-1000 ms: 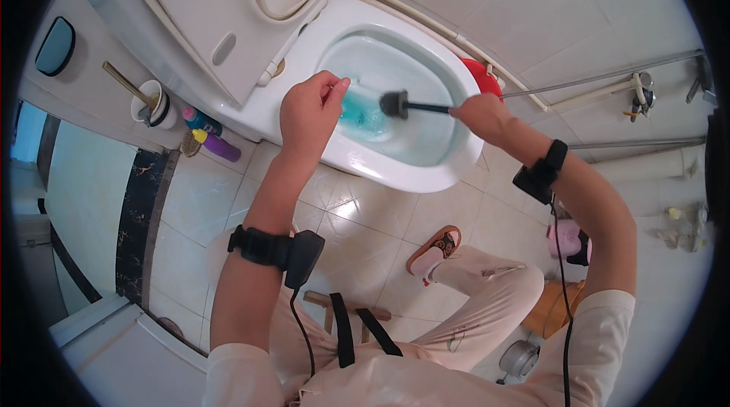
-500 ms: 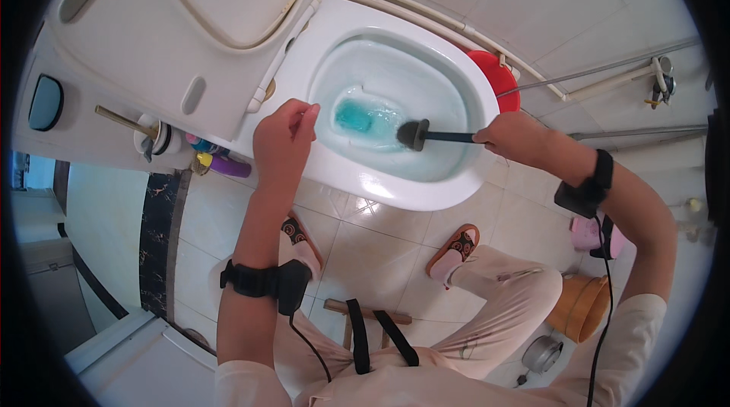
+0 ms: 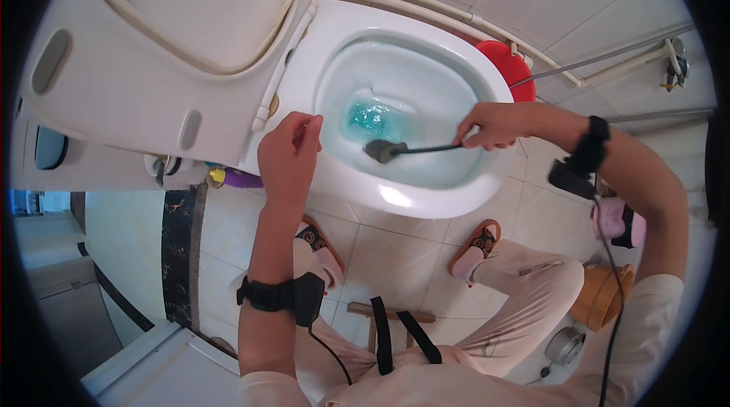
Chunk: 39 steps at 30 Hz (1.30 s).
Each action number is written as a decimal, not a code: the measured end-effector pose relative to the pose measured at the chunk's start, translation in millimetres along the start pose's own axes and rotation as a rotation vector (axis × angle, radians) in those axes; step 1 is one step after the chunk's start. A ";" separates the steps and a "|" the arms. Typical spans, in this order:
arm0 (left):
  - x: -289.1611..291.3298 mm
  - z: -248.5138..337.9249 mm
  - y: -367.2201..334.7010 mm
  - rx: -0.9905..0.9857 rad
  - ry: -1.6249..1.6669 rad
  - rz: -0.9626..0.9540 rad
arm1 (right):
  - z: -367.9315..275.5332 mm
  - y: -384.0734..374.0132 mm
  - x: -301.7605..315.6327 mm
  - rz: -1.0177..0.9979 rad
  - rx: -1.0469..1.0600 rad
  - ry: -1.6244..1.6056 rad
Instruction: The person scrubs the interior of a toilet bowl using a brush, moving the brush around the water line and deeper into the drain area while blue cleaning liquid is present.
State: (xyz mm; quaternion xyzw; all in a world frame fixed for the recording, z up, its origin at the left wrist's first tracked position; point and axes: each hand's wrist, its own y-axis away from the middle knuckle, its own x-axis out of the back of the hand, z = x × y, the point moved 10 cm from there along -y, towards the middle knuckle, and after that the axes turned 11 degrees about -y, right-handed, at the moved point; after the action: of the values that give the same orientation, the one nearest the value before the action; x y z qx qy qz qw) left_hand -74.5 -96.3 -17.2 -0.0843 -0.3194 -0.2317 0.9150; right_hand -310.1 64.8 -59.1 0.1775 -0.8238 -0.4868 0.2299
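My right hand [image 3: 493,125] grips the dark handle of a toilet brush [image 3: 385,151] over the right part of the toilet bowl. The brush's grey head presses against the near inner wall of the white toilet [image 3: 449,203]. Just beyond the head lies a pool of blue-green water [image 3: 372,116] at the bottom of the bowl. My left hand [image 3: 289,154] hovers by the toilet's left near rim, its fingers curled in toward the thumb with nothing visible in them. Behind the bowl, the seat and lid [image 3: 163,91] stand raised.
A purple bottle with a yellow cap [image 3: 242,179] is beside the toilet's base at left. Beyond the bowl sits a red bucket [image 3: 508,65] near wall pipes [image 3: 426,7]. An orange-brown bucket [image 3: 601,297] and a pink container [image 3: 620,220] stand at right.
The brush head has moved left and nearer along the bowl's inside, away from its right part. My right hand has shifted left with it. My left hand stays curled near the rim.
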 end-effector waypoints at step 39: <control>-3.6 11.4 -17.8 -0.005 0.133 0.042 | -24.7 -47.2 -65.3 0.031 0.122 -1.161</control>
State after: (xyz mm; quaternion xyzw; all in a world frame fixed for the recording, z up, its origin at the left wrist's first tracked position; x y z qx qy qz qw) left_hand -91.7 -107.2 -10.5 -0.0775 -0.2556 -0.2184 0.9386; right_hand -238.9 58.9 -104.0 -0.1175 -0.8440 -0.4525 -0.2628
